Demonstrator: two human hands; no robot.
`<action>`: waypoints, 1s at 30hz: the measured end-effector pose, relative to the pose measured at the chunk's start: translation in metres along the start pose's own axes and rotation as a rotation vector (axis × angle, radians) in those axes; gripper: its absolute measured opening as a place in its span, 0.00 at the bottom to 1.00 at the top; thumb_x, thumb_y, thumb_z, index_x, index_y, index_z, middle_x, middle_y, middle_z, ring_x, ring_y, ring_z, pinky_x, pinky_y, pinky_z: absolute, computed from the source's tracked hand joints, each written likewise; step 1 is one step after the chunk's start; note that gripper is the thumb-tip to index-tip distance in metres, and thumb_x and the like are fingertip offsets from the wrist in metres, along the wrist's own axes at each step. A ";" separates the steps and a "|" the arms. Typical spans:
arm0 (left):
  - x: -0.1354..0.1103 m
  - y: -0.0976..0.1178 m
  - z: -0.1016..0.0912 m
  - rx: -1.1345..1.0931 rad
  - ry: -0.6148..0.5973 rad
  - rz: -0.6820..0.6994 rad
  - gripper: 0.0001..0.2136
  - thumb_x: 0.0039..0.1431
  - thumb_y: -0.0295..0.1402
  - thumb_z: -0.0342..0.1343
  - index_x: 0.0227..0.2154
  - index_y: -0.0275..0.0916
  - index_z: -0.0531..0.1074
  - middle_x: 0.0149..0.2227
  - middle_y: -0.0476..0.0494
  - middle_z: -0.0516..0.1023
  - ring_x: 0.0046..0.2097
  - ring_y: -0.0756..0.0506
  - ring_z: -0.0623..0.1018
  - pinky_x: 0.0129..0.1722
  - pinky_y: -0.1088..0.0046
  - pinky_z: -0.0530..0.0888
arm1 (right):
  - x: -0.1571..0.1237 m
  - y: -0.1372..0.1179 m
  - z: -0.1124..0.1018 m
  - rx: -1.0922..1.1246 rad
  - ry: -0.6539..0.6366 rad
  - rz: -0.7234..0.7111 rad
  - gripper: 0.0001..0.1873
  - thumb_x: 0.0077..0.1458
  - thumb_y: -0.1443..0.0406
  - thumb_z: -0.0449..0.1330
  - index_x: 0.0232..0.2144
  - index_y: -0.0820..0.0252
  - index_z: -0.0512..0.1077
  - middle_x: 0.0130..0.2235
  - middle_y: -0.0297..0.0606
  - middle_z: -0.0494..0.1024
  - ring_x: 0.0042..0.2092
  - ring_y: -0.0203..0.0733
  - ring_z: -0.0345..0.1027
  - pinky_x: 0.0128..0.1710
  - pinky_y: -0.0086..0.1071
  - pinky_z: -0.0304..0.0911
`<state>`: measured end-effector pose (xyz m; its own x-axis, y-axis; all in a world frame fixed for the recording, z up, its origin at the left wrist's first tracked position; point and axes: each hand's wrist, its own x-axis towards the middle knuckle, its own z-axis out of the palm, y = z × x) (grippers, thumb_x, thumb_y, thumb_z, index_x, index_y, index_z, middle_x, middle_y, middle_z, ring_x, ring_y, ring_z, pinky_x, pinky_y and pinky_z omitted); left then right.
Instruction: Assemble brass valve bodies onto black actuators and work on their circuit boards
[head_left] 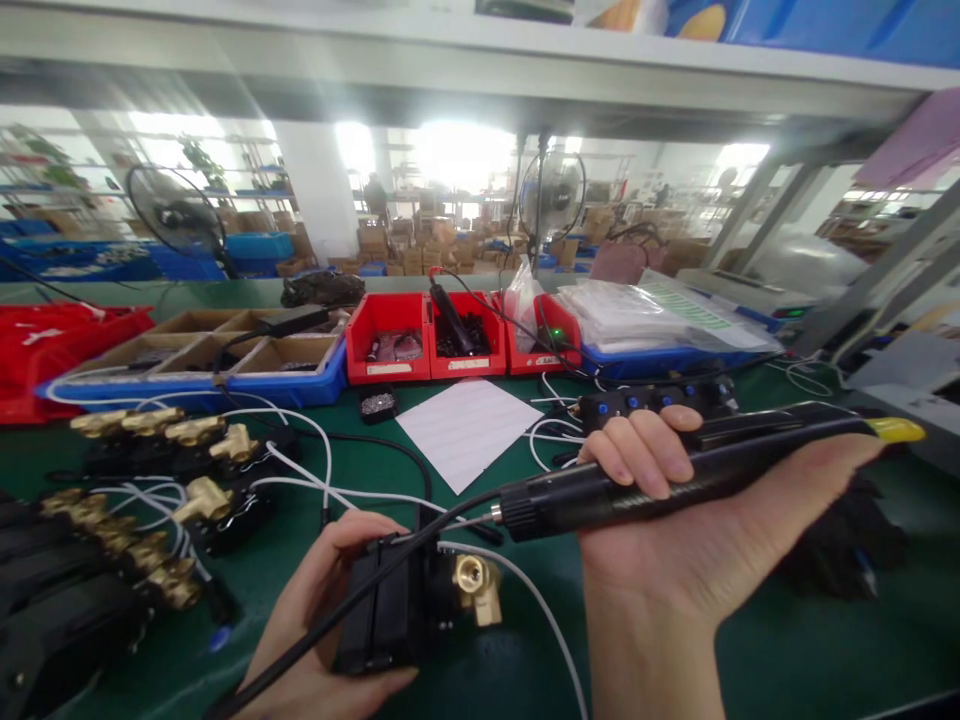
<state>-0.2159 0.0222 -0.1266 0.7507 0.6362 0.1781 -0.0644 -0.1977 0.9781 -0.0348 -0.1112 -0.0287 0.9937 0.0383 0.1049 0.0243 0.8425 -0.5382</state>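
Green bench mat, crowded with brass valves and wires. Near the front edge, black valve block clamped in left hand. Black pen-shaped tool resting across upturned right hand, fingers curled loosely over. Could well roll off so slack a hold; trailing cable liable to snag the block.

The black valve body is partly covered by the left hand; labels on the red bins cannot be read.
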 end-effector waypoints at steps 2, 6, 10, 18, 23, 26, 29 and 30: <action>0.001 0.001 0.000 -0.012 0.000 0.009 0.28 0.35 0.35 0.74 0.44 0.46 0.75 0.44 0.48 0.78 0.41 0.40 0.80 0.46 0.64 0.78 | 0.000 0.000 0.001 -0.009 0.021 0.005 0.31 0.29 0.43 0.74 0.20 0.58 0.64 0.14 0.15 0.55 0.14 0.23 0.45 0.12 0.20 0.47; 0.003 0.002 -0.002 -0.058 -0.024 -0.013 0.31 0.29 0.39 0.79 0.42 0.52 0.77 0.43 0.54 0.80 0.43 0.41 0.80 0.44 0.70 0.77 | 0.001 -0.001 0.000 -0.041 0.044 0.004 0.32 0.27 0.42 0.73 0.20 0.57 0.63 0.13 0.15 0.55 0.14 0.23 0.43 0.12 0.21 0.48; 0.004 0.000 -0.002 -0.110 -0.019 -0.035 0.31 0.28 0.36 0.79 0.42 0.54 0.78 0.43 0.55 0.81 0.44 0.39 0.80 0.44 0.70 0.77 | -0.001 -0.001 0.000 -0.058 0.034 0.007 0.32 0.30 0.41 0.72 0.21 0.56 0.62 0.13 0.15 0.55 0.15 0.24 0.42 0.13 0.21 0.49; 0.003 -0.001 -0.005 -0.184 -0.038 -0.116 0.33 0.25 0.40 0.81 0.42 0.54 0.79 0.45 0.53 0.80 0.45 0.38 0.81 0.45 0.71 0.78 | 0.001 -0.001 0.000 -0.056 -0.049 -0.012 0.33 0.31 0.39 0.71 0.21 0.56 0.62 0.13 0.15 0.54 0.14 0.25 0.41 0.12 0.22 0.47; 0.003 0.005 -0.007 -0.249 -0.106 -0.187 0.35 0.25 0.42 0.81 0.44 0.52 0.79 0.46 0.51 0.81 0.46 0.37 0.81 0.43 0.69 0.79 | -0.001 -0.003 0.004 -0.059 -0.061 -0.033 0.33 0.34 0.38 0.70 0.21 0.57 0.63 0.13 0.15 0.54 0.13 0.25 0.42 0.12 0.22 0.49; 0.002 0.013 -0.007 -0.273 -0.125 -0.185 0.34 0.29 0.44 0.79 0.46 0.50 0.78 0.47 0.47 0.82 0.48 0.35 0.81 0.42 0.67 0.79 | 0.000 -0.004 0.007 -0.052 -0.091 -0.035 0.33 0.35 0.38 0.71 0.21 0.57 0.63 0.13 0.16 0.55 0.13 0.24 0.43 0.12 0.22 0.49; 0.002 0.023 -0.009 -0.290 -0.175 -0.173 0.32 0.32 0.44 0.78 0.46 0.51 0.79 0.47 0.46 0.82 0.47 0.36 0.82 0.43 0.67 0.79 | 0.001 -0.006 0.010 -0.027 -0.170 -0.029 0.33 0.34 0.39 0.72 0.20 0.57 0.65 0.12 0.16 0.55 0.12 0.25 0.44 0.10 0.22 0.48; 0.002 0.025 -0.011 -0.291 -0.202 -0.177 0.32 0.33 0.43 0.78 0.46 0.51 0.79 0.47 0.46 0.82 0.46 0.37 0.82 0.43 0.68 0.79 | 0.001 -0.007 0.011 -0.011 -0.192 -0.027 0.32 0.34 0.40 0.73 0.19 0.58 0.65 0.12 0.16 0.55 0.12 0.25 0.44 0.09 0.22 0.47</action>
<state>-0.2229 0.0267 -0.1002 0.8792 0.4764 0.0075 -0.0842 0.1399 0.9866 -0.0356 -0.1108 -0.0154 0.9537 0.1185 0.2764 0.0530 0.8385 -0.5423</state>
